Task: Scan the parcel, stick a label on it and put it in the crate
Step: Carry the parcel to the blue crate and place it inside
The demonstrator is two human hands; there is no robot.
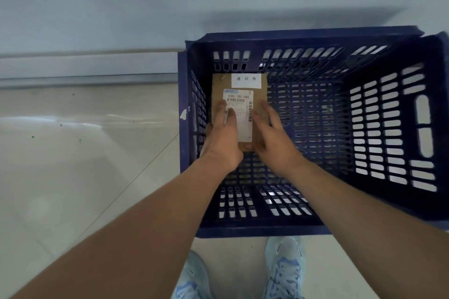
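Observation:
A flat brown cardboard parcel [218, 84] lies inside the dark blue slatted crate [393, 114], in its far left corner. It carries a white barcode shipping label [243, 114] and a small white label with printed characters [246, 80] near its far edge. My left hand [222, 138] rests on the parcel's near left part, fingers over the shipping label. My right hand [272, 133] lies on the parcel's right edge, fingers spread. Whether the parcel rests on the crate floor or hangs in my hands I cannot tell.
The crate stands on a pale tiled floor [73, 165] against a grey wall [121, 7] with a skirting strip. The rest of the crate's floor holds nothing visible. My light blue shoes [284, 269] stand just before the crate's near rim.

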